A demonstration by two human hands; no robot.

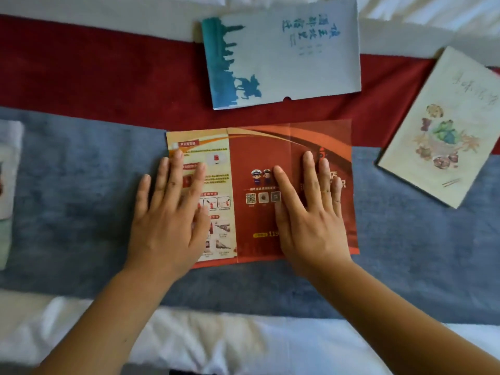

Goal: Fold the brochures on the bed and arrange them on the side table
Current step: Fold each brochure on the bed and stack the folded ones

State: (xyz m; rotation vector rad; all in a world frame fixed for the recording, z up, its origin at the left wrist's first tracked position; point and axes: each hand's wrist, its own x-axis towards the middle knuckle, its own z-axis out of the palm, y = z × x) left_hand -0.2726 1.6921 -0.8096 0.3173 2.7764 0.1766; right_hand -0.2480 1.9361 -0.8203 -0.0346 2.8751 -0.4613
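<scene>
Two flat, straight-fingered hands (left (167, 212), right (311, 220)) on one red brochure (257, 147) of three.

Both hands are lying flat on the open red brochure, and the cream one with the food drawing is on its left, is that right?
Not quite. The head view shows the cream brochure to the right of the red brochure, not its left. The left hand and right hand do lie flat on the open red one.
</scene>
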